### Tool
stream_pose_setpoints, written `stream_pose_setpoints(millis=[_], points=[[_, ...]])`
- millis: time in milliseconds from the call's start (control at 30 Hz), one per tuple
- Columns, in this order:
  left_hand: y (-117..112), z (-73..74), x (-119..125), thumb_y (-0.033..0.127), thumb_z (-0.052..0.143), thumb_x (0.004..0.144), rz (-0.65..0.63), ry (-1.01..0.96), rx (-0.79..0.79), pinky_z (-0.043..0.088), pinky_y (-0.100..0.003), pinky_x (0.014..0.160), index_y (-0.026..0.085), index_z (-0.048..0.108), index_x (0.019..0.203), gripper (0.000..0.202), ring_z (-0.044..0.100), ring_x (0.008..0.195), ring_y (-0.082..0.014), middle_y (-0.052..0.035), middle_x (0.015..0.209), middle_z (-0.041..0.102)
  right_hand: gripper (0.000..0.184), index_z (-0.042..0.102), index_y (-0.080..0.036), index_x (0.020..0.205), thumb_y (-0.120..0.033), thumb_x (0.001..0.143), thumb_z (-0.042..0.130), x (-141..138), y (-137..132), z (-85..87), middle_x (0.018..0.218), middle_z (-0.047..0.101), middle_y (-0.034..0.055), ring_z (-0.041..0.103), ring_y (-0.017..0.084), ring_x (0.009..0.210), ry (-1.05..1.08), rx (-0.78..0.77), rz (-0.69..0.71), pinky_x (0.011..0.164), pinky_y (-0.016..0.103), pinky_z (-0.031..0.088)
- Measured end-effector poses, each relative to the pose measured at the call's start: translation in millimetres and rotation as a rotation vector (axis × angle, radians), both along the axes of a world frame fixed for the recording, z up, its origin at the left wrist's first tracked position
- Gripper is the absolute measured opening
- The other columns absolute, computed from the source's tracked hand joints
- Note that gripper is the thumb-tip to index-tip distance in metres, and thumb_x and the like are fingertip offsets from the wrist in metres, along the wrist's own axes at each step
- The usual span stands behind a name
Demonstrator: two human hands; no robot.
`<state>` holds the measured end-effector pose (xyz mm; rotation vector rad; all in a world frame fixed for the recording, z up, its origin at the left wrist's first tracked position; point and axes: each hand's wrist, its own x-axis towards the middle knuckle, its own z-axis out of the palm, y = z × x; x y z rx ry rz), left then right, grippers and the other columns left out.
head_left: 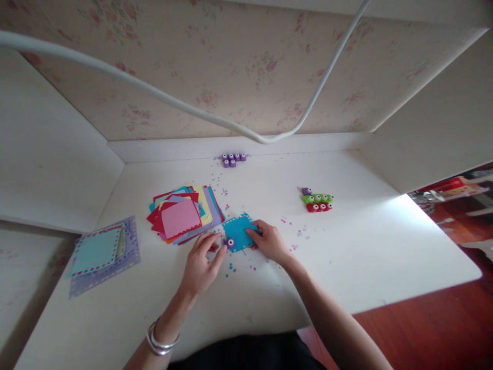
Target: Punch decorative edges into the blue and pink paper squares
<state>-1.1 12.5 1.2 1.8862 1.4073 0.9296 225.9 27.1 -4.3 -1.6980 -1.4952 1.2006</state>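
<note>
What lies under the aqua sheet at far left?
A pale greenish sheet and a larger lavender sheet peek out; whatever else the aqua sheet covers is hidden.

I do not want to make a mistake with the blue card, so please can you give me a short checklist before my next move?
1. Blue card steadied: ok; the right hand holds its right side, thumb on top.
2. Purple punch at the card: ok; it is at the lower-left part.
3. Card edge properly inside the punch: cannot tell; the slot is hidden.
4. Left hand pressing the punch: cannot tell; the thumb is beside it.
5. Desk around the card free of paper dots: not ok; several lie nearby.
6. Green punches and red punches away from both hands: ok; they stand apart, to the right.
</note>
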Motion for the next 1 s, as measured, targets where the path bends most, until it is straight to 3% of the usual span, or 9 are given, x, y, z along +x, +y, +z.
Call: stream_pose_setpoints(millis=[200,400,567,700,867,1000], points=[[7.6,6.5,8.1,0.036,0.053,0.092,-0.031,0.018,-0.051,0.054,-0.026,0.075,0.022,0.069,0.101,0.023,0.064,0.093,-0.0179,-0.006,0.106,0.065,0.017,0.06,-0.021,0.093,-0.036,0.09,0.051,-1.6,0.6,4.0,0.061,0.065,-0.0026,0.064,0.014,0.053,-0.029,0.014,0.007,0.053,0.022,0.045],[17.2,8.6,17.5,0.034,0.056,0.09,-0.07,0.114,-0.113,0.05,-0.029,0.077,0.022,0.07,0.09,0.018,0.063,0.084,-0.0168,-0.0031,0.095,0.066,0.017,0.059,-0.021,0.091,-0.036,0.089,0.051,-2.5,0.1,3.6,0.06,0.064,-0.0034,0.061,0.013,0.052,-0.048,0.022,0.004,0.052,0.022,0.042],[30.5,8.5,19.8,0.02,0.056,0.085,-0.164,0.205,-0.128,0.046,-0.03,0.074,0.019,0.059,0.071,0.014,0.059,0.077,-0.0179,-0.0024,0.078,0.061,0.017,0.059,-0.022,0.09,-0.037,0.09,0.051,-4.0,-1.3,4.3,0.058,0.062,-0.0041,0.061,0.013,0.052,-0.068,0.03,-0.009,0.053,0.022,0.042],[36.2,5.6,22.1,0.011,0.051,0.081,-0.221,0.21,-0.134,0.044,-0.03,0.072,0.02,0.054,0.068,0.016,0.057,0.077,-0.018,-0.0023,0.076,0.058,0.016,0.058,-0.022,0.086,-0.036,0.089,0.052,-5.6,-1.4,5.2,0.056,0.06,-0.0046,0.06,0.012,0.051,-0.068,0.036,-0.014,0.052,0.021,0.04],[34.4,8.6,20.2,0.017,0.052,0.084,-0.215,0.183,-0.127,0.046,-0.03,0.073,0.019,0.055,0.068,0.017,0.058,0.077,-0.0178,-0.0025,0.076,0.059,0.015,0.057,-0.021,0.084,-0.035,0.089,0.052,-7.1,-1.8,7.5,0.054,0.059,-0.0052,0.061,0.012,0.051,-0.065,0.038,-0.019,0.052,0.021,0.041],[28.5,12.2,14.6,0.032,0.051,0.09,-0.196,0.101,-0.2,0.051,-0.027,0.068,0.02,0.062,0.077,0.022,0.062,0.078,-0.0169,-0.003,0.083,0.063,0.015,0.057,-0.021,0.085,-0.035,0.089,0.052,-7.6,-1.9,8.3,0.055,0.06,-0.0044,0.062,0.013,0.052,-0.068,0.027,-0.025,0.051,0.021,0.041]])
